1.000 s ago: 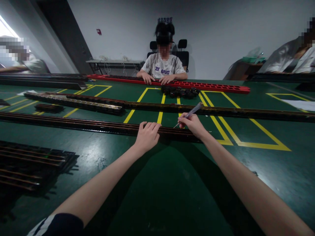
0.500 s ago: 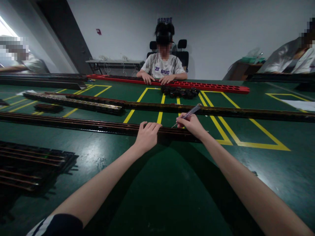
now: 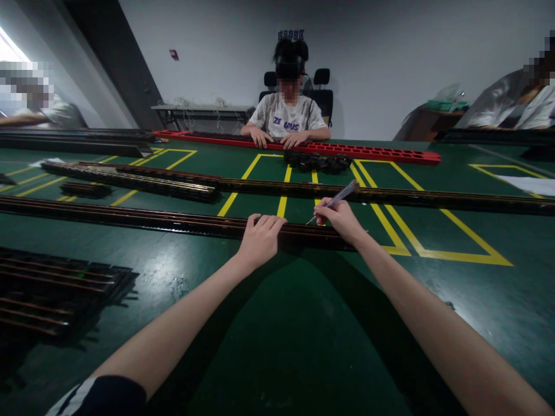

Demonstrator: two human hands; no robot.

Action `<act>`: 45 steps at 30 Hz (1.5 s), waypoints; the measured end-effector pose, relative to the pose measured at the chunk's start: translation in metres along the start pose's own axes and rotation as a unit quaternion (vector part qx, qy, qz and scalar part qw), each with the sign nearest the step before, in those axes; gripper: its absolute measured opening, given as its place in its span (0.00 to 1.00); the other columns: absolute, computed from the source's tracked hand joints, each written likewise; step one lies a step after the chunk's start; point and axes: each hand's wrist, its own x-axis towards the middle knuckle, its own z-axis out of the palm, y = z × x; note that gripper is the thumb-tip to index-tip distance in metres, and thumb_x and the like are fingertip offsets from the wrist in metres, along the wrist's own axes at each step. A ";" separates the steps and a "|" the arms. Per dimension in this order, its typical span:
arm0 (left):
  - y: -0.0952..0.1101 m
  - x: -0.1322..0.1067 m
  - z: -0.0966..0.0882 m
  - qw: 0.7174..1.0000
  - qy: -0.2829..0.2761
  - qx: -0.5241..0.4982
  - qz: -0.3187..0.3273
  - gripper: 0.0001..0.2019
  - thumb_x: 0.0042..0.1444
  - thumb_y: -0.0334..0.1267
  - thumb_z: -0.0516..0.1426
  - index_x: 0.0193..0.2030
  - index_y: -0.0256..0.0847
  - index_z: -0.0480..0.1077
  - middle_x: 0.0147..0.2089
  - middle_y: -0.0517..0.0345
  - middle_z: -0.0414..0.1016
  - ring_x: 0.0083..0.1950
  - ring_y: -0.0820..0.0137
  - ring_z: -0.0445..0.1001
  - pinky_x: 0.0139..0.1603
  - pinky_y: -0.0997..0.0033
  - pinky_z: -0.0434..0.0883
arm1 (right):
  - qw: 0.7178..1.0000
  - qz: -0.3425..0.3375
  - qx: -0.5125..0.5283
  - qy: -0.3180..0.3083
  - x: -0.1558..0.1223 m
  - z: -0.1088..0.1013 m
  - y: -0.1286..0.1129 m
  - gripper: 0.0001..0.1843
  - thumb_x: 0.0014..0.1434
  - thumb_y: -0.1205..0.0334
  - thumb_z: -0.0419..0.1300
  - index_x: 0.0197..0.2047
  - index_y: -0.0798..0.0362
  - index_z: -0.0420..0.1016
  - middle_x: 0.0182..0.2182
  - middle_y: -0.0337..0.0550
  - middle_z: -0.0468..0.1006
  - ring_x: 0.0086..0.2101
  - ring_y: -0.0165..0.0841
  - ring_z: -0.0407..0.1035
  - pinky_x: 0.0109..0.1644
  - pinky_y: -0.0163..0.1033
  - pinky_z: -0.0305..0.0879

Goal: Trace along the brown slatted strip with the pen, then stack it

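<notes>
A long black rail [image 3: 186, 224] with copper-coloured strips along it lies crosswise in front of me. My left hand [image 3: 261, 240] grips it, with the fingers curled over its far edge; the thumb is hidden. To the right of that, my right hand [image 3: 340, 218] is closed around a screwdriver [image 3: 345, 193] with a clear handle. The screwdriver tilts, handle up and to the right, and its thin shaft points down at the rail. Whether the tip touches the rail, I cannot tell.
Beyond lies a second long black rail [image 3: 403, 198], with shorter rails [image 3: 130, 179] at the left. More copper-striped pieces [image 3: 56, 283] lie near left. Across the green table, a person's hands [image 3: 277, 140] rest on a red rack [image 3: 373, 153] behind a pile of black parts [image 3: 318, 162].
My right hand and the screwdriver have shifted slightly to the right along the rail. My left hand has stayed in place on it.
</notes>
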 end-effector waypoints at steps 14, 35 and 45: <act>-0.002 0.001 -0.003 0.999 -0.029 -0.007 0.024 0.22 0.57 0.23 0.44 0.55 0.39 0.67 0.55 0.51 0.73 0.55 0.62 0.69 0.55 0.55 0.61 | 1.000 -0.010 -0.015 0.003 -0.001 0.003 -0.004 0.11 0.48 0.56 0.60 0.22 0.54 0.68 0.15 0.37 0.69 0.19 0.28 0.64 0.29 0.36 0.61; -0.007 0.003 0.001 1.000 -0.014 -0.011 0.012 0.19 0.60 0.43 0.50 0.53 0.35 0.67 0.51 0.48 0.73 0.51 0.62 0.70 0.52 0.60 0.64 | 1.000 -0.014 -0.009 0.002 -0.001 0.003 -0.001 0.12 0.49 0.55 0.60 0.23 0.54 0.68 0.16 0.36 0.68 0.20 0.27 0.64 0.28 0.35 0.61; -0.003 0.003 0.000 1.000 -0.011 0.006 0.009 0.16 0.61 0.43 0.50 0.50 0.34 0.68 0.50 0.48 0.74 0.50 0.61 0.71 0.51 0.60 0.65 | 1.000 -0.011 -0.005 0.005 -0.002 0.005 -0.002 0.13 0.48 0.53 0.61 0.22 0.54 0.67 0.15 0.36 0.68 0.19 0.27 0.63 0.28 0.35 0.61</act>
